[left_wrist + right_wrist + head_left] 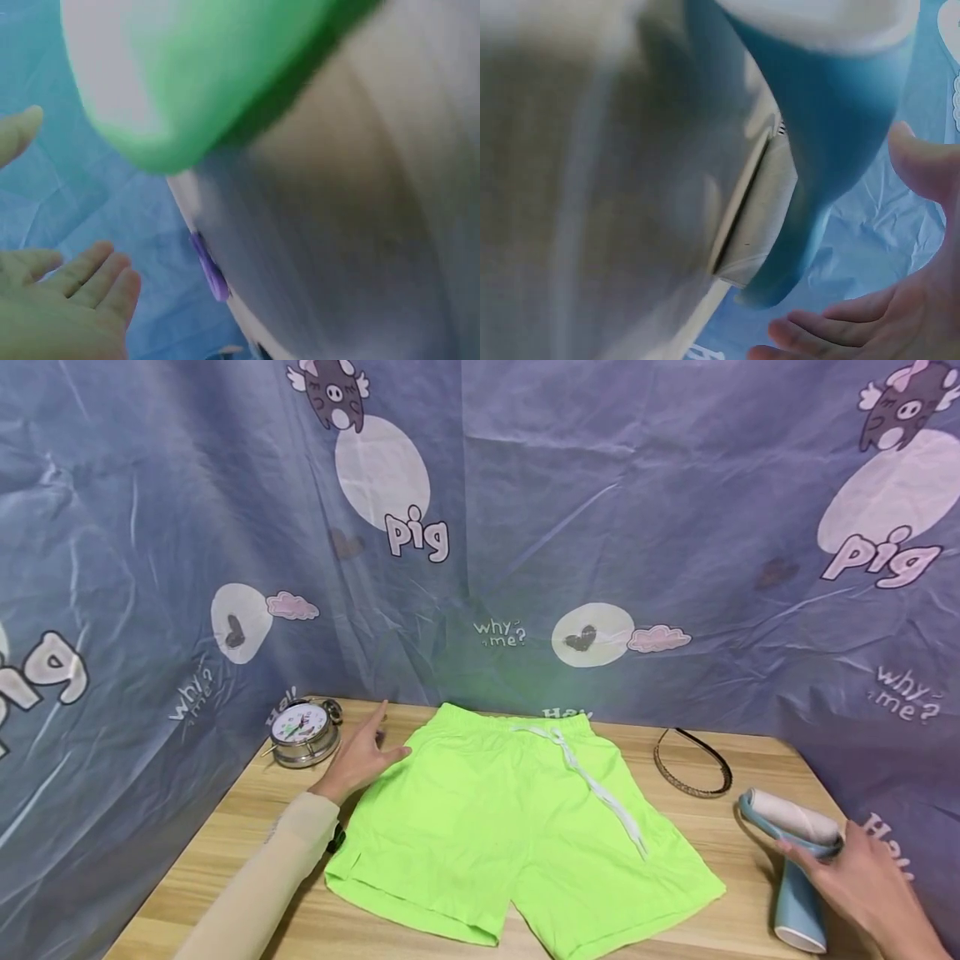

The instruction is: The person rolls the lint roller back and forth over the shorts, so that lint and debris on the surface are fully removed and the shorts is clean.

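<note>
Right hand (862, 878) spread beside blue-and-white lint roller (797, 890); left hand (362, 762) spread near smooth neon-green shorts (517, 810)

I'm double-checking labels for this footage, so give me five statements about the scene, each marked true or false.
1. Lime-green shorts lie on the wooden table. True.
2. The alarm clock sits to the right of the shorts. False: it sits to their left.
3. The right hand is at the blue lint roller. True.
4. The left hand grips the alarm clock. False: it is open and holds nothing.
5. A headband lies on top of the shorts. False: it lies on the table, to their right.
</note>
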The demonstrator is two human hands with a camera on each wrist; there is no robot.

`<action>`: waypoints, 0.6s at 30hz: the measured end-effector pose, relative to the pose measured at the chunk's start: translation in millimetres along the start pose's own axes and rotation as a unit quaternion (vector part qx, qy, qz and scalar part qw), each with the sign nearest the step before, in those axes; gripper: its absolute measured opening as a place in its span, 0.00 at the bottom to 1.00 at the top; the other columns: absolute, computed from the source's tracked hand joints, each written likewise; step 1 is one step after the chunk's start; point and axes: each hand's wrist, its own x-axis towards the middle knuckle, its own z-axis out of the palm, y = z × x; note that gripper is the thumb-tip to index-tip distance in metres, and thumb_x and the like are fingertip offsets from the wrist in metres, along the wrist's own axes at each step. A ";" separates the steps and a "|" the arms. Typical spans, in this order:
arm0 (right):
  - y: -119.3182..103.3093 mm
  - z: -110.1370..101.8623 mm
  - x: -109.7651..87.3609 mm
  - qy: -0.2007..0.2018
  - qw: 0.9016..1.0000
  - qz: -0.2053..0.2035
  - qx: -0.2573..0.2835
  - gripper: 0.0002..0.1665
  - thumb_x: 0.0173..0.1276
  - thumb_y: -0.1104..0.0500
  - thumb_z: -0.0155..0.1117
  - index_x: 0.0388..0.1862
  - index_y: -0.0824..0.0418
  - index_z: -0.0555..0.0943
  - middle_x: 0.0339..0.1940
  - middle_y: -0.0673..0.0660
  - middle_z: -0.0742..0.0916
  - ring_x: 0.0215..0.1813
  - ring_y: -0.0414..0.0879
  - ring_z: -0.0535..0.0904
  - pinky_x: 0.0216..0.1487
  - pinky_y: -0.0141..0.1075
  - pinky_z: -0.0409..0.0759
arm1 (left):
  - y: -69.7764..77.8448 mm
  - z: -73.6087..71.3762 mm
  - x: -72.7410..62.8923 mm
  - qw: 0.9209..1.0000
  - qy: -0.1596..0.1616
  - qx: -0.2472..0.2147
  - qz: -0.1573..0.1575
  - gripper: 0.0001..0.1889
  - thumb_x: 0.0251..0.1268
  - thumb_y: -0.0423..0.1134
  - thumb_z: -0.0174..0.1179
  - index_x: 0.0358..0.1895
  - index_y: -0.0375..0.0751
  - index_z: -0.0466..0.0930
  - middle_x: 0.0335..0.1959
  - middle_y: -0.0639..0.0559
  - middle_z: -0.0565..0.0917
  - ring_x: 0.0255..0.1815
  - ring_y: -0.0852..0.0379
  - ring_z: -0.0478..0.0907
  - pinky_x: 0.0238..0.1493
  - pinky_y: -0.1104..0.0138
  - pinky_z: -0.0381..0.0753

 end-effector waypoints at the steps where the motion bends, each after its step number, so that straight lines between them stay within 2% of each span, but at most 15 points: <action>1: 0.4 0.4 -1.8 -0.013 1.000 0.009 -0.003 0.53 0.65 0.36 0.66 0.48 0.89 0.65 0.42 0.90 0.74 0.43 0.84 0.73 0.44 0.69 0.72 | 0.8 1.0 0.2 1.000 -0.003 -0.007 -0.003 0.52 0.64 0.56 0.66 0.83 0.49 0.43 0.74 0.35 0.69 0.69 0.35 0.73 0.64 0.40 0.74; 4: 1.4 1.4 -6.1 -0.051 0.998 0.046 -0.012 0.53 0.67 0.36 0.65 0.49 0.90 0.65 0.40 0.87 0.75 0.44 0.81 0.75 0.48 0.67 0.74 | 3.0 3.0 2.1 1.000 -0.002 -0.018 -0.007 0.47 0.65 0.54 0.66 0.81 0.42 0.53 0.64 0.36 0.78 0.60 0.40 0.79 0.58 0.45 0.78; 6: 2.0 1.9 -7.7 -0.059 0.996 0.063 -0.019 0.54 0.68 0.36 0.64 0.51 0.92 0.64 0.42 0.87 0.75 0.45 0.80 0.75 0.49 0.67 0.74 | 4.9 3.0 3.6 1.000 0.001 -0.015 -0.010 0.42 0.66 0.54 0.66 0.77 0.39 0.61 0.58 0.38 0.81 0.54 0.43 0.80 0.53 0.48 0.79; 8: 2.8 2.4 -8.6 -0.067 0.995 0.072 -0.020 0.52 0.69 0.36 0.63 0.49 0.91 0.66 0.38 0.84 0.77 0.41 0.76 0.77 0.47 0.64 0.76 | 7.2 2.8 5.7 1.000 -0.005 -0.010 -0.017 0.36 0.67 0.54 0.65 0.72 0.37 0.68 0.54 0.39 0.82 0.47 0.46 0.81 0.49 0.51 0.80; 12: 4.4 3.9 -10.0 -0.101 0.989 0.103 -0.025 0.52 0.71 0.33 0.57 0.48 0.88 0.69 0.38 0.80 0.79 0.40 0.73 0.78 0.45 0.63 0.76 | 12.4 2.2 10.8 0.999 -0.032 -0.003 -0.033 0.33 0.68 0.54 0.64 0.66 0.34 0.74 0.46 0.43 0.85 0.31 0.55 0.77 0.44 0.55 0.78; 14: 5.6 5.1 -10.7 -0.120 0.986 0.114 -0.032 0.53 0.72 0.30 0.53 0.48 0.87 0.70 0.37 0.78 0.79 0.40 0.71 0.79 0.45 0.62 0.77 | 14.8 2.3 13.6 0.998 -0.043 -0.004 -0.038 0.30 0.67 0.53 0.65 0.61 0.33 0.77 0.38 0.47 0.85 0.23 0.58 0.72 0.40 0.58 0.77; 16: 7.4 5.6 -11.5 -0.141 0.983 0.112 -0.042 0.55 0.73 0.28 0.48 0.46 0.87 0.70 0.35 0.77 0.79 0.39 0.70 0.79 0.45 0.60 0.77 | 16.2 2.6 15.9 0.998 -0.054 -0.009 -0.044 0.20 0.66 0.52 0.66 0.44 0.36 0.82 0.26 0.52 0.79 0.17 0.60 0.64 0.34 0.61 0.73; 18: 9.4 5.9 -12.9 -0.168 0.981 0.092 -0.042 0.54 0.75 0.27 0.42 0.39 0.84 0.71 0.29 0.72 0.78 0.34 0.63 0.79 0.41 0.55 0.78 | 16.5 2.9 17.3 0.997 -0.060 -0.018 -0.051 0.18 0.65 0.50 0.67 0.26 0.42 0.75 0.17 0.57 0.69 0.15 0.61 0.58 0.29 0.64 0.68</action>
